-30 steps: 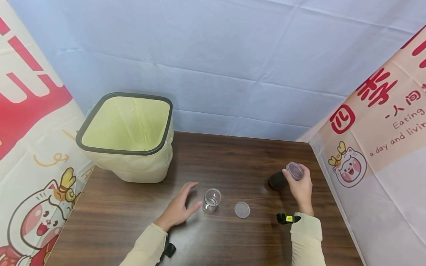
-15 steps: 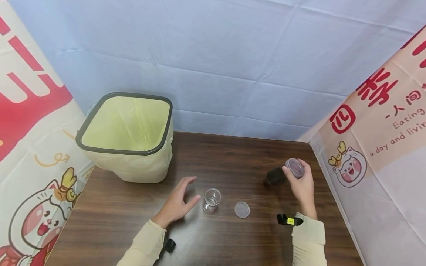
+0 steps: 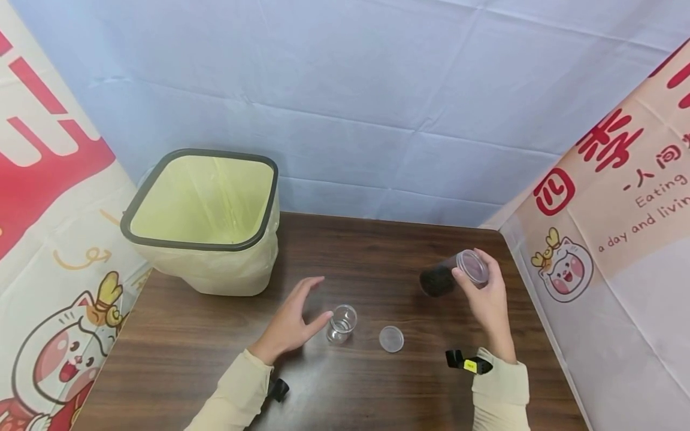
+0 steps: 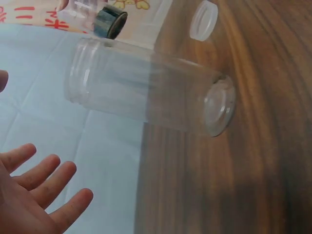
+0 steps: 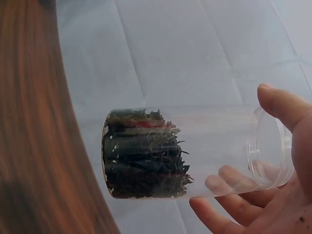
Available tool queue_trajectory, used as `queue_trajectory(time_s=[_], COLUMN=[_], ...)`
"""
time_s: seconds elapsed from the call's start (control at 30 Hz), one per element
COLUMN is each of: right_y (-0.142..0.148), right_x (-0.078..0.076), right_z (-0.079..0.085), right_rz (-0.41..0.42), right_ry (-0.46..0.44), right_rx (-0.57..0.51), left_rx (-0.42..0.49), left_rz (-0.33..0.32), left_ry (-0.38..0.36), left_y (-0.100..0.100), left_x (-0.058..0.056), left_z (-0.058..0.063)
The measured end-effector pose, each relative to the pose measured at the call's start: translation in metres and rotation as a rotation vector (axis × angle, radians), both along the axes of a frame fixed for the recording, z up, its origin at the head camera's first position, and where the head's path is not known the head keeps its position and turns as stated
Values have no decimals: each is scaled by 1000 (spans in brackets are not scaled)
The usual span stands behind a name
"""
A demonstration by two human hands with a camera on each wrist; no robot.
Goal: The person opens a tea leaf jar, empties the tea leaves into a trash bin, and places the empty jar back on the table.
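Note:
My right hand (image 3: 489, 302) grips a clear plastic jar (image 3: 454, 267) near its top, thumb on one side and fingers on the other. Dark dried leaves (image 5: 146, 161), like tea, fill its lower part. The jar is held tilted over the right part of the table, base toward the left. An empty clear jar (image 3: 341, 324) stands upright on the table, its mouth uncovered. Beside it my left hand (image 3: 288, 326) is spread, thumb close to the rim and fingers apart, holding nothing. A round translucent lid (image 3: 391, 339) lies flat just right of the empty jar.
A cream bin (image 3: 237, 272) with a dark rim and a pale liner stands at the back left of the brown wooden table (image 3: 350, 251). Cloth backdrops close off the rear and both sides.
My right hand has lifted the jar of leaves and shifted it slightly left, so more of it shows. The left hand has moved only slightly beside the empty jar.

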State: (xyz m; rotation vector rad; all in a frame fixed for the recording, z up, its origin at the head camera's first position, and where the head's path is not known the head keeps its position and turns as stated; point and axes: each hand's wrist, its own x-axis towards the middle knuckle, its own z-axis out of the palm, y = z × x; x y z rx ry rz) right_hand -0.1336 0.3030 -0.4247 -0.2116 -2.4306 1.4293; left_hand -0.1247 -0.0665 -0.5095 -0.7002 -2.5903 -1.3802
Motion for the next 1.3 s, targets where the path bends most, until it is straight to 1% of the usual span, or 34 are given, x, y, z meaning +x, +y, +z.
queue_trajectory(time_s=[0.1,0.23,0.4,0.53,0.63,0.7,0.83,0.93,1.1,1.3], right_y=[-11,-22,-34,-44,-50,-55,-65,-73,-84,-96], right_x=[6,11,16,17,18,19,21,23,25,28], right_z=[14,24,30,33,34,36,38,40,43,46], right_rz=[19,65,131,186,225,243,287,335,394,439], right_ry=[25,36,47,82,107,120,130,133,145,149], right_rx=[-13,-22,-33,-71,-88,-77,-85,-100,-106,-99], left_rx=[-6,-15,-34,-47,-53,-66,-89,-70,-24,1], left_rz=[-7,-6,4,13,10,4,-13,-29,-45,-61], left_ry=[16,17,29,50,60,65,58,36,-5,-19], left_y=[1,2,6,9,11,13,18,24,34,43], left_x=[-1,-2,-3,-4,-5,-5,-6,-6,-7,-8], left_z=[5,10,14,19,24,28,37,42,48,52])
